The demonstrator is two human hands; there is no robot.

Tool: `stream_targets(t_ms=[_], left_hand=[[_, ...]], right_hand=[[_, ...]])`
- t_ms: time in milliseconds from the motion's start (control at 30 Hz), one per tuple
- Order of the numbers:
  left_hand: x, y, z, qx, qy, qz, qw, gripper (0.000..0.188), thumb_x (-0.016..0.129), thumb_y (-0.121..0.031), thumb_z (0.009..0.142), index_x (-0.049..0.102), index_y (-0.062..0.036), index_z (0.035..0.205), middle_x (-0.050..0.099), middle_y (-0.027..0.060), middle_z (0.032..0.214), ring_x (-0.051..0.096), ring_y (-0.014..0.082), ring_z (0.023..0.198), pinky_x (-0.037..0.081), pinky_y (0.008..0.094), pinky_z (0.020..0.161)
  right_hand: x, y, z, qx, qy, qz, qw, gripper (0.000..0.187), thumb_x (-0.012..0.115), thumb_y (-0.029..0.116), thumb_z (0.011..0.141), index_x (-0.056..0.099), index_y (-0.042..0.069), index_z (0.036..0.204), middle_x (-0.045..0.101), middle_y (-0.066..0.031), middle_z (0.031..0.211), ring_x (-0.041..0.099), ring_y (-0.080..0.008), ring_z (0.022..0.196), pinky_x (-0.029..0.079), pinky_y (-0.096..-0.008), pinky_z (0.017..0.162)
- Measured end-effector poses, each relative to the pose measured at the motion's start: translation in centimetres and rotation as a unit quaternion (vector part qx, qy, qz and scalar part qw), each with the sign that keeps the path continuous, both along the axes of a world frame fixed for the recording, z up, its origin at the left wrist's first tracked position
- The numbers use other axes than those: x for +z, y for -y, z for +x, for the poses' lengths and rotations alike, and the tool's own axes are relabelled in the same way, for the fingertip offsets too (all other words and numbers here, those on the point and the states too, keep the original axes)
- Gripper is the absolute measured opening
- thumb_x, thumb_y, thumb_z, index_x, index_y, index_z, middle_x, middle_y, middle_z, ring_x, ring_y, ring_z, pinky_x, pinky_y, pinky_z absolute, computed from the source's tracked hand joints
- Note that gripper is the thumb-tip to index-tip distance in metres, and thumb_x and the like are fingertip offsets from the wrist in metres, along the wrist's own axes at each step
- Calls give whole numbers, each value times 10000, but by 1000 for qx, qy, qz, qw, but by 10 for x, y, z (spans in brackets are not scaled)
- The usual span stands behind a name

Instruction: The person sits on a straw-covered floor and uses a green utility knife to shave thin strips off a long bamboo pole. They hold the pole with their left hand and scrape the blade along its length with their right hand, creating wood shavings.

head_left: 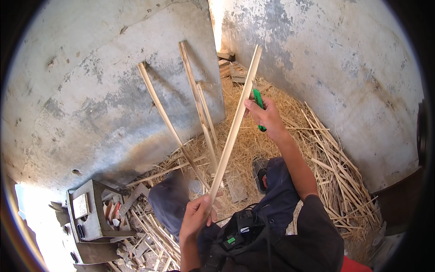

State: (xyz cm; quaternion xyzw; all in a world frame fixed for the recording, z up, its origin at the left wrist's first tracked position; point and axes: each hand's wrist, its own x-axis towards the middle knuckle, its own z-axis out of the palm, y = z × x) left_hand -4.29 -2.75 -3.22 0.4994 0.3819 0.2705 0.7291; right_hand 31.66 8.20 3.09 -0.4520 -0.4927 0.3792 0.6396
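Note:
A long, pale split bamboo or wood strip [236,120] slants up and away in front of me. My left hand [197,215] is closed around its lower end, near my lap. Farther up the strip, my right hand [266,115] grips a green utility knife [258,98]. The thumb of that hand lies against the strip's right edge, and the knife's tip is close beside the same edge. Whether the blade touches the strip is too small to tell.
Several long strips, one a pale pole [158,102], lean on the left wall [113,77]. Shavings [240,99] cover the floor. A heap of thin strips [340,181] lies at right, below the right wall [349,59]. A wooden stool-like box [93,208] with clutter stands at lower left.

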Motion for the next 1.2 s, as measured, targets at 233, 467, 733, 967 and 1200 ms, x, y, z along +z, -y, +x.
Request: stream_targets(t_ms=[233,467,733,967,1200], left_hand=[[-8,-3,-8,8,29,49,998,451,683,-273,1111,637,44,1428,736,129,1139,763,195,906,614,297,702],[-18,-13,-31,-30,-87,93,991,354,670,-255,1130,709,25,1342,705,16,921,611,63,766,470,237,672],[-8,-13,-21,49,-49,153,986,315,571,-239,1180,751,20,1168,540,-56,738,409,19,643,308,217,583],[20,-6,14,167,-36,196,966,269,586,-184,1162,739,28,1101,498,-67,707,403,22,647,295,237,583],[38,-5,28,200,-35,211,956,247,591,-176,1156,729,20,1094,499,-73,705,415,16,648,294,232,580]], right_hand=[[0,-2,7,-54,-120,25,991,206,756,225,1060,726,37,1140,722,-42,793,400,2,472,280,-200,434],[-9,-8,39,-85,-173,53,980,189,754,217,1066,717,66,1173,728,-37,856,416,-1,485,296,-190,433],[2,5,13,-113,-17,88,990,346,609,380,1139,719,61,1215,720,-28,889,410,-17,499,303,-187,437],[-35,16,-38,-104,329,289,893,361,636,417,1110,730,69,1127,698,-48,804,633,-123,595,488,-309,511],[-30,43,-74,-33,406,334,850,354,782,434,1003,745,85,1050,716,-44,810,719,-242,647,555,-355,561]])
